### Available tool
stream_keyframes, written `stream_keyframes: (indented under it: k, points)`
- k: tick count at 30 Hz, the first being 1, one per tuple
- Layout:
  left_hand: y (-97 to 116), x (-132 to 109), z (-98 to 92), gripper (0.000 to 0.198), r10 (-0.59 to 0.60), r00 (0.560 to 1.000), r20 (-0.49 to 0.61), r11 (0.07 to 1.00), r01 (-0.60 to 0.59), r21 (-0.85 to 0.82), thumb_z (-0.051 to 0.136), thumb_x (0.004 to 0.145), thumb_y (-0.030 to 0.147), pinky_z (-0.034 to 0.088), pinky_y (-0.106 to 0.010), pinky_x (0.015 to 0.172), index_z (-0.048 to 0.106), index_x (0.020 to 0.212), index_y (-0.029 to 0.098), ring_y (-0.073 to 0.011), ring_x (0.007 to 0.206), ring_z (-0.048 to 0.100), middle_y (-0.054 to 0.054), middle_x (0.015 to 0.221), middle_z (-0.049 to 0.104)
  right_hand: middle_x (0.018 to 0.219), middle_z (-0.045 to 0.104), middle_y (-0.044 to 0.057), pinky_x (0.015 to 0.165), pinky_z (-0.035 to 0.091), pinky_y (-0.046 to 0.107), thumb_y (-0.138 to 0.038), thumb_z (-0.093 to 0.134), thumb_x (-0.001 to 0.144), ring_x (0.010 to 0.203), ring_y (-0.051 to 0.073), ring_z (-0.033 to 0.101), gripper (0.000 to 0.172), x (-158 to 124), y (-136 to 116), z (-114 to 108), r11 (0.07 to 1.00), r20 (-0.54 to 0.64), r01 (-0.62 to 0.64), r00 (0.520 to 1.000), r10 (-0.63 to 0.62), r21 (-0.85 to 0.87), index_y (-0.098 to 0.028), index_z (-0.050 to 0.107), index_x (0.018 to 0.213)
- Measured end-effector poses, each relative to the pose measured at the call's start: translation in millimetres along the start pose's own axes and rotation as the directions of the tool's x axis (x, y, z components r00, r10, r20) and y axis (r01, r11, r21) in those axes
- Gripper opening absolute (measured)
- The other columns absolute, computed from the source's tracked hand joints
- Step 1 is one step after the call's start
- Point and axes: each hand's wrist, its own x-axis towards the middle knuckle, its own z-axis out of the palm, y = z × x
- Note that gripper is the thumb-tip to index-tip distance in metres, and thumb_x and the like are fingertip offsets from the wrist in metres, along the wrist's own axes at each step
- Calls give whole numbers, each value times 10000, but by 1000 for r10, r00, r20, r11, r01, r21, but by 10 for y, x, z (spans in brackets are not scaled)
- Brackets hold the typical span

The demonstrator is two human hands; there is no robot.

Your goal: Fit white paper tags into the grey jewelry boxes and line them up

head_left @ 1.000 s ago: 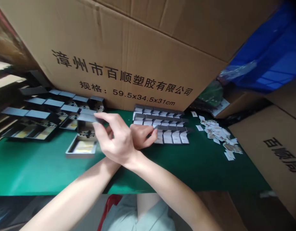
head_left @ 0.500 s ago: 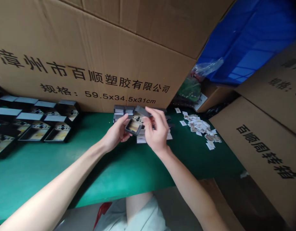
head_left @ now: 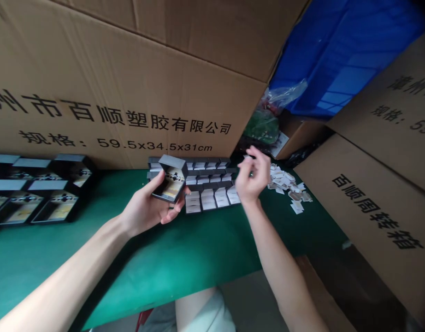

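My left hand (head_left: 145, 207) holds a small open dark grey box (head_left: 170, 184), its lid up and a gold-coloured insert with a dark metal fitting showing inside. My right hand (head_left: 252, 175) hangs over the far edge of a pile of small printed paper slips (head_left: 285, 182), fingers curled and slightly blurred. Whether those fingers grip a slip is hidden. Between the hands lie rows of dark boxes with white cards (head_left: 209, 193), partly behind the held box.
Open boxes stand in rows on the green mat (head_left: 171, 258) at the left (head_left: 43, 198). Large cardboard cartons (head_left: 122, 87) rise behind the mat and at the right (head_left: 368, 203). A blue plastic crate (head_left: 340, 55) and a plastic bag (head_left: 262, 127) sit beyond.
My right hand has let go of the box and moved right to the paper slips. My left hand keeps the box, now a little further left. The view has also swung slightly.
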Motion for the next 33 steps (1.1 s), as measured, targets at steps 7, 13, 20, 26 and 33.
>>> stream_keyframes:
  k: [7,13,20,26,33]
  points:
    - [16,-7,19,573,22,994,-106,996,-31,-89,483,1010,549,450,-249,494,741,1182,67,-160,574,583,-149,846,701,1166,692,194,1014,518,372,-96,282,908,1108,240,669,521,-24,1032,-198,773,204,-279,863,462,-569,-59,618,1304]
    - [-23,16,10,581,34,993,-117,999,-38,-32,489,1000,539,441,-277,496,769,1174,60,-179,558,570,-155,803,692,1439,620,181,1189,371,448,-170,440,902,1399,296,485,487,-274,1094,-66,737,399,-164,754,522,-656,-104,678,1321]
    - [-18,30,53,555,45,985,-164,999,-49,-24,528,981,517,451,-281,504,779,1162,55,-174,541,566,-142,777,689,1619,429,230,1240,234,565,-339,422,1011,1507,356,368,539,-263,1207,-91,601,343,-183,678,651,-778,-89,581,1461]
    - [-16,42,59,575,73,985,-159,997,-68,39,490,995,546,439,-275,503,804,1139,86,-154,533,568,-113,752,699,1505,547,228,1191,289,545,-361,434,1011,1343,348,530,511,-248,1204,-81,573,339,-176,656,675,-801,-101,637,1401]
    - [-61,78,3,638,111,989,-97,985,-96,145,377,1024,614,413,-268,504,812,1127,158,-111,534,559,-44,729,711,1435,589,211,1158,326,527,-313,458,990,1352,356,489,480,-216,1219,-137,545,287,-194,683,672,-816,-113,646,1383]
